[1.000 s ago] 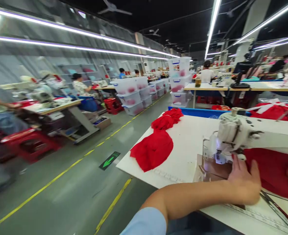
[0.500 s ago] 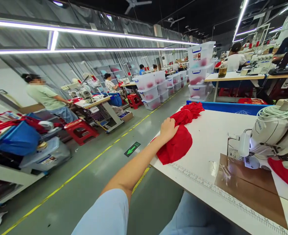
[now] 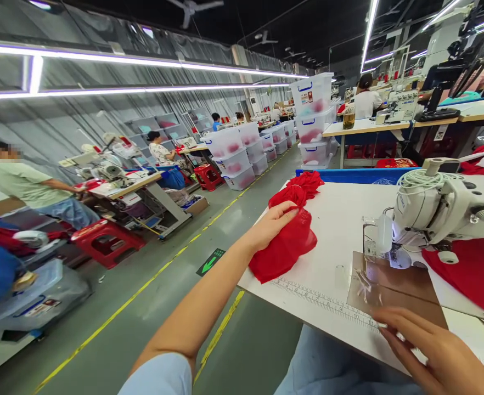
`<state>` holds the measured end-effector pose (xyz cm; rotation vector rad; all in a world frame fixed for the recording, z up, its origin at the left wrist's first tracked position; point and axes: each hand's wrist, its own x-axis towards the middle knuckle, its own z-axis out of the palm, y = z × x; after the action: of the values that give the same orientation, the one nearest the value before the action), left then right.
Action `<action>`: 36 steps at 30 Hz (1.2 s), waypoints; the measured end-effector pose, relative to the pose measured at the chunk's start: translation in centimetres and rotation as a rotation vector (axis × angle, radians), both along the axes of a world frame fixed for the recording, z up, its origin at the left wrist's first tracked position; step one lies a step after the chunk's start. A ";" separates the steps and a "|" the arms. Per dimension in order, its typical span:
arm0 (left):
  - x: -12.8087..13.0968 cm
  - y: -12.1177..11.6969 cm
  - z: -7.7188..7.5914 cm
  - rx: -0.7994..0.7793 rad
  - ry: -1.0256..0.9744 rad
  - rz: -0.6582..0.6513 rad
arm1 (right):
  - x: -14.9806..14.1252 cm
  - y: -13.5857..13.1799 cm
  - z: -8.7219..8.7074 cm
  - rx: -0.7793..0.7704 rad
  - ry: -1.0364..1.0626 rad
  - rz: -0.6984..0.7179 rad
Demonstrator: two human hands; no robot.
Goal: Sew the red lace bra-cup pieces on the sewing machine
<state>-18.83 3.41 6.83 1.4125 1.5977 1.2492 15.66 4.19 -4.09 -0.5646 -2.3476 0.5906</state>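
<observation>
At the left end of the white sewing table (image 3: 332, 219), my left hand (image 3: 271, 224) is closed on a piece of red fabric (image 3: 285, 249), its fingers pinching the upper edge. Behind it lies a gathered bundle of the same red cloth (image 3: 297, 189). My right hand (image 3: 429, 348) is over the table's front edge, fingers stretched and slightly apart, with nothing visible in them. It is close to a brown sheet (image 3: 394, 291) lying under the needle area of a white sewing machine (image 3: 439, 211). More red fabric (image 3: 470, 271) lies beneath the machine arm.
A printed ruler scale (image 3: 328, 304) runs along the table's front edge. A blue trough (image 3: 357, 175) borders the far side. Stacked clear bins (image 3: 313, 120) stand beyond. Left of the table is an aisle with yellow floor lines (image 3: 143, 285), a red stool (image 3: 108, 241) and a co-worker (image 3: 23, 178).
My right hand has come into view at the lower right. The camera has turned rightward. My left hand has drawn the red piece slightly nearer, and its fold has shifted.
</observation>
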 end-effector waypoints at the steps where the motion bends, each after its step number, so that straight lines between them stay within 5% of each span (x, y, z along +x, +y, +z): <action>1: 0.8 -0.5 0.7 -0.035 -0.094 -0.100 | -1.3 0.2 0.8 -0.074 0.080 -0.026; 4: 3.2 -1.6 2.5 -0.136 -0.333 -0.327 | -4.5 0.8 2.6 -0.412 0.266 -0.074; 8: 5.4 -2.0 3.5 -0.174 -0.430 -0.411 | -7.0 0.0 4.1 -0.850 0.505 0.048; 11: 5.9 -1.1 2.2 -0.233 -0.425 -0.430 | -7.6 -0.7 4.6 -1.054 0.579 0.080; 15: 5.5 0.9 -1.1 -0.271 -0.342 -0.328 | -7.4 -0.2 3.6 -1.218 0.556 -0.101; 26: 2.9 6.9 -7.5 -0.273 -0.355 0.075 | -5.8 0.9 0.9 -1.129 0.614 -0.343; 36: 1.8 7.8 -8.2 -0.252 -0.359 0.141 | -5.0 -0.6 -0.4 -0.470 0.310 -0.262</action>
<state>-16.99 11.20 -1.42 0.8769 1.5562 1.2475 10.65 3.58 -4.49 -0.9020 -1.8084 1.0321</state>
